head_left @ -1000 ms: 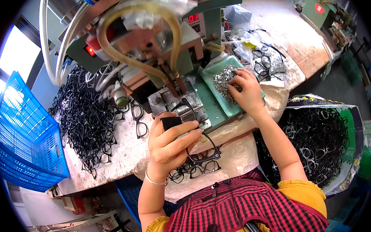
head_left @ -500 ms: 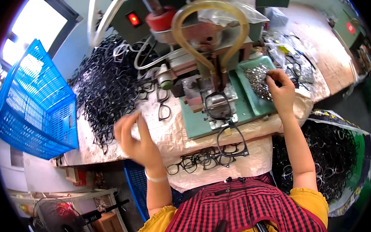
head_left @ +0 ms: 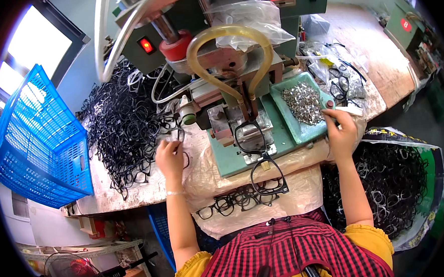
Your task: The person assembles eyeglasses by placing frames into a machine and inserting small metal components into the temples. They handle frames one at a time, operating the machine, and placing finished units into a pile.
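Your hands come first: your left hand [head_left: 170, 158] is curled at the edge of the big black pile, its fingers pinched on one thin eyeglass frame [head_left: 177, 137], and your right hand [head_left: 340, 132] is bent over the corner of the green tray [head_left: 285, 92], fingertips down by the little metal bits; I cannot tell if it has picked one up. Now from big to small. You sit at a desk [head_left: 379, 75] wrapped in crinkly plastic, with a green press machine [head_left: 228, 63] in the middle and a blue basket [head_left: 36, 143] far to your left. The pile of black frames [head_left: 123, 128] lies between the basket and the machine. A bag of more frames [head_left: 390, 185] hangs by your right side. One frame [head_left: 249, 136] sits on the machine's plate, and another [head_left: 268, 175] lies just in front of it. The small metal parts [head_left: 303, 103] fill the tray. The frame you hold looks very light, thin and a bit bendy, and it may snag on its neighbours, so grip it by the rim near the nose bridge and lift it gently.
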The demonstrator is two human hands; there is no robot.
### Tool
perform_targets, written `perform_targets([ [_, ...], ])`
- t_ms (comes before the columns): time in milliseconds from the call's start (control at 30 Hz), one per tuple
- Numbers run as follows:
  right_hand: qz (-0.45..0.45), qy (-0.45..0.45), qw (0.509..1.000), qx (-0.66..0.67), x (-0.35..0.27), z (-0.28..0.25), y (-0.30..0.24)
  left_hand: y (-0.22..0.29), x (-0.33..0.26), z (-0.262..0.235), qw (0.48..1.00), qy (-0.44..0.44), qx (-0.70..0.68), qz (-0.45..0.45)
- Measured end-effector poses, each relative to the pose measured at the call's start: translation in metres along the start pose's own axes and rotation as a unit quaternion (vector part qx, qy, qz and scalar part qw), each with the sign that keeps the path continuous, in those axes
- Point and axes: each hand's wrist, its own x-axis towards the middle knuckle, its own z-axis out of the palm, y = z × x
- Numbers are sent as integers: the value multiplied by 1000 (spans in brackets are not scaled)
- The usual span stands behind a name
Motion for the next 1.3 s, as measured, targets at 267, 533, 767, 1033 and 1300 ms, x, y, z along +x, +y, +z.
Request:
perform_targets([
  [267,-46,-105,989,92,8,-5,-66,-4,-8,-57,794,54,-545,-263],
  [533,28,-152,919,363,14,73,-123,52,-24,-15,663,0,-640,-390],
  [767,102,-160,886,423,9,77,-126,118,21,-68,717,139,-680,-64],
  [1033,137,-169,860,462,2,59,-164,172,71,-107,823,141,-539,114],
  [1300,-83,-120,971,-188,29,54,-23,196,32,-79,878,-10,-352,323],
])
